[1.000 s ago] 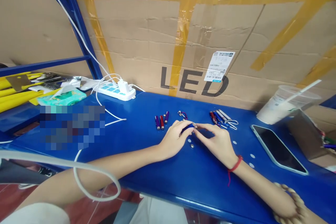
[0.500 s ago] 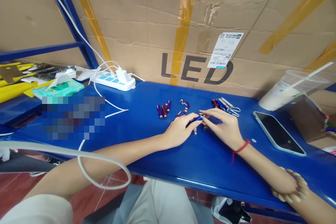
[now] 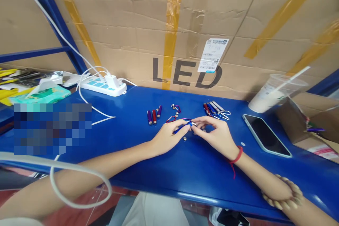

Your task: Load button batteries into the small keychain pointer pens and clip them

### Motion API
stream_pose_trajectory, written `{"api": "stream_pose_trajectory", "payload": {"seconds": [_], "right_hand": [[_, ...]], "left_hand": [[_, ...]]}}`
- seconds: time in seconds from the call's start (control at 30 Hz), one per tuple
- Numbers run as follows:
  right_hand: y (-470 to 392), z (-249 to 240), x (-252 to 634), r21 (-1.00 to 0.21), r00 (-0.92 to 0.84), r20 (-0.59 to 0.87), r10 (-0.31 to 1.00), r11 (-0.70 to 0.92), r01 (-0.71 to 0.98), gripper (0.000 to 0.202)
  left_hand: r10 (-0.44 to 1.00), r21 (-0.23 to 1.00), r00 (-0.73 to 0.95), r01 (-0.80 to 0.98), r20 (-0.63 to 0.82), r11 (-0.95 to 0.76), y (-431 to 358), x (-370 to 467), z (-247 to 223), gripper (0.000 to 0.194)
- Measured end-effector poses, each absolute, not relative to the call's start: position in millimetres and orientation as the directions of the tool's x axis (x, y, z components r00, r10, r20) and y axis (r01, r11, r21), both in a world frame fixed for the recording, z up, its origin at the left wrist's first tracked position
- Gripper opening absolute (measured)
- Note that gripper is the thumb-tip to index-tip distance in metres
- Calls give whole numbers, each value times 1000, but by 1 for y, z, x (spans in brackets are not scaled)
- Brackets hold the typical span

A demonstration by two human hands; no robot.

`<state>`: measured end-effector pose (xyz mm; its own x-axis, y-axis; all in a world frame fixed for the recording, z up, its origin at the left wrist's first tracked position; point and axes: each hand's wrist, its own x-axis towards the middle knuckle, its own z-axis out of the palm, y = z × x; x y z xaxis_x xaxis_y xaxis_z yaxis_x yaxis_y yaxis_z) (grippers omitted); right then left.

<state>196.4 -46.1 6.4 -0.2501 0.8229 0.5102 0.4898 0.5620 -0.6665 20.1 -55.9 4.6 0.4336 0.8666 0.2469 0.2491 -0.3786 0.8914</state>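
Note:
A slim blue tube point(image 3: 180, 128) is held in the fingers of my left hand point(image 3: 165, 137) above the blue table. My right hand point(image 3: 218, 135) pinches a small silvery piece point(image 3: 194, 124) at the tube's right end; the fingertips partly hide it. Purple and red tubes point(image 3: 154, 117) lie just left of the hands. Beyond the hands are a dark carabiner clip point(image 3: 178, 108) and a red one point(image 3: 171, 119). Several red, blue and silver tubes point(image 3: 213, 107) with clips lie behind my right hand. A small round metal piece point(image 3: 184, 138) rests below the fingertips.
A phone point(image 3: 266, 135) and a cup with a straw point(image 3: 265, 97) stand to the right, beside an open cardboard box point(image 3: 299, 123). A power strip point(image 3: 104, 84) sits at the back left. A white cable point(image 3: 79, 164) loops over my left forearm.
The whole view has shifted, so table items appear further left. Both hands stay together at the blue tube, and the silvery piece at its end now shows more clearly.

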Motion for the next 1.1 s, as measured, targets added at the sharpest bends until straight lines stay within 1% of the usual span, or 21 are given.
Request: {"api": "stream_pose_trajectory", "payload": {"seconds": [0.07, 0.13, 0.3, 0.43, 0.53, 0.7, 0.87, 1.1], "right_hand": [[-45, 7, 200, -737, -262, 455, 851, 525, 426, 26], [-43, 7, 206, -769, -287, 425, 859, 510, 387, 27], [-40, 8, 219, -767, -391, 451, 802, 572, 291, 19], [-43, 10, 221, -749, -449, 487, 749, 623, 227, 16], [-46, 11, 220, -750, -448, 481, 753, 618, 234, 14], [-47, 11, 219, -797, -409, 439, 800, 557, 233, 9], [-49, 10, 217, -842, -367, 399, 840, 494, 217, 12], [-51, 12, 214, -809, -323, 452, 831, 535, 244, 8]], "left_hand": [[865, 899, 451, 249, 221, -359, -56, 21, 5, 28], [868, 890, 448, 277, 214, -362, -56, 21, 5, 29], [838, 775, 489, 421, 243, -471, -56, 19, 4, 28], [828, 730, 492, 458, 267, -507, -58, 17, 2, 27], [818, 726, 513, 455, 261, -516, -58, 16, 0, 26], [812, 714, 519, 461, 265, -527, -59, 15, -5, 28], [819, 704, 504, 475, 273, -527, -61, 15, -6, 29], [825, 723, 505, 468, 253, -508, -62, 16, -2, 28]]}}
